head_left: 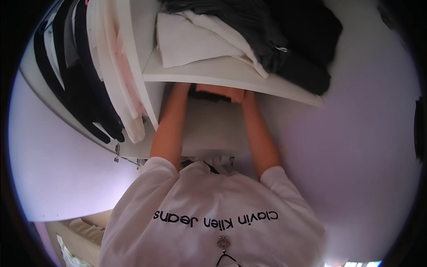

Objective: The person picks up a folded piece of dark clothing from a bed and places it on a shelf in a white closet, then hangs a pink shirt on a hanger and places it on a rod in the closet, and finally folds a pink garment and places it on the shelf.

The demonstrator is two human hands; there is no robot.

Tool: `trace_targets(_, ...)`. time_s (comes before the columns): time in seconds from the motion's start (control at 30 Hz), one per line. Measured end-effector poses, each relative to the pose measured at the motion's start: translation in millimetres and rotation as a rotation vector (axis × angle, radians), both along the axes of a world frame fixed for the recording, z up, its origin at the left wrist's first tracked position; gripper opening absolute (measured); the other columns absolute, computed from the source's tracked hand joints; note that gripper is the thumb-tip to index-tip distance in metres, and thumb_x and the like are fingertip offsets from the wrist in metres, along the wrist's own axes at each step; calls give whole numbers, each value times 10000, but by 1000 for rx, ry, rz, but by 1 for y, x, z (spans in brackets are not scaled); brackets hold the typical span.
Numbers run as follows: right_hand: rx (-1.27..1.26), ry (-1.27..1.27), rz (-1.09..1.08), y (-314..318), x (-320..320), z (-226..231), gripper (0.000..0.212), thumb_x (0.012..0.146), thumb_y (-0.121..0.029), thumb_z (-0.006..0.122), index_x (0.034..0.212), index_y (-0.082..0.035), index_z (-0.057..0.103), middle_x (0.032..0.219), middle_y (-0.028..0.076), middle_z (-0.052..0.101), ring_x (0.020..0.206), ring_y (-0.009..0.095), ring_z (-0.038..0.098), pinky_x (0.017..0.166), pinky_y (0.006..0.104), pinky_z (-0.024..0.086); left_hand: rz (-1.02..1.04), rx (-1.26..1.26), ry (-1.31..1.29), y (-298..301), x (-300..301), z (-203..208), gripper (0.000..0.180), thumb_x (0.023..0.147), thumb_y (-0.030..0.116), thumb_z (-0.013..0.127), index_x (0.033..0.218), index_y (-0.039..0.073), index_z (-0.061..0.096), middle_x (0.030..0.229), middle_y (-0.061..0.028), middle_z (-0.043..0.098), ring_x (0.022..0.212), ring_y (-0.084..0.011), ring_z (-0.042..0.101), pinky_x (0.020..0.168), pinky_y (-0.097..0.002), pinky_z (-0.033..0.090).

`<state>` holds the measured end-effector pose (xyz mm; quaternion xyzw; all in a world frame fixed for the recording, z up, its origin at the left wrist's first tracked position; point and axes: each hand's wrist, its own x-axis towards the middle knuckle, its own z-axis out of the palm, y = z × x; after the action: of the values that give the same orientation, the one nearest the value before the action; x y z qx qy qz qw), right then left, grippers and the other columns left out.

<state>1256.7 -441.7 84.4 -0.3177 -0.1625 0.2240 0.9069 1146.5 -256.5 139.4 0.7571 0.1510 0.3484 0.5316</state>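
Note:
Both my arms reach into the lower compartment of a white wardrobe, under a shelf board [200,76]. A folded coral-orange cloth [220,91] lies in there between my hands, with something dark beneath its left part. My left hand [183,87] is at the cloth's left, almost wholly covered by the board's front edge. At the right end of the cloth, my right hand [248,96] seems to touch it. The fingers of both hands are hidden, so their grip does not show.
On the shelf above lie a folded white garment [191,42], a dark grey garment [244,26] and black clothes [311,35]. A white upright panel [144,58] parts them from hanging clothes [102,62] on the left. A lilac wall [356,155] is at the right.

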Motion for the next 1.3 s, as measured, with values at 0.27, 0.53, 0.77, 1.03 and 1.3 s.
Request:
trace_targets(0.27, -186, -101, 44, 95, 49, -29, 572, 871, -341, 601, 1281, 23, 439, 1254, 181, 501, 1120, 299, 506, 943, 361, 404, 105, 631, 445, -35, 5, -73, 585, 827, 343, 562, 1332, 77, 432, 1380, -139, 423, 1309, -292, 342, 1070, -457, 273)
trace_targets(0.53, -648, -395, -129, 103, 49, -68, 574, 870, -321, 600, 1290, 27, 420, 1273, 196, 480, 1136, 326, 488, 956, 391, 383, 172, 785, 628, -30, -20, -135, 912, 678, 203, 706, 1448, 155, 220, 1507, -89, 200, 1397, -304, 159, 1079, -590, 186)
trace_targets(0.77, -945, -712, -475, 68, 8, -105, 578, 869, -304, 599, 1298, 31, 404, 1290, 208, 461, 1149, 350, 472, 967, 417, 366, 129, 786, 574, -42, -36, -136, 873, 688, 186, 698, 1432, 111, 247, 1497, -99, 222, 1385, -305, 195, 1077, -565, 211)
trace_targets(1.03, -1248, -1057, -585, 25, -105, -149, 592, 859, -268, 571, 1355, -19, 362, 1419, 216, 326, 1335, 363, 270, 1074, 511, 213, 9, 770, 481, -67, -78, -162, 705, 791, 156, 592, 1416, 76, 277, 1497, -106, 228, 1374, -333, 215, 1083, -556, 189)
trace_targets(1.3, -1631, -1281, -344, -5, -180, -169, 561, 923, -347, 377, 1402, -63, 315, 1471, 139, 280, 1382, 324, 204, 1111, 532, 106, -83, 953, 702, -84, -147, -212, 606, 886, 296, 441, 1437, 116, 263, 1513, -72, 198, 1400, -284, 156, 1122, -499, 111)
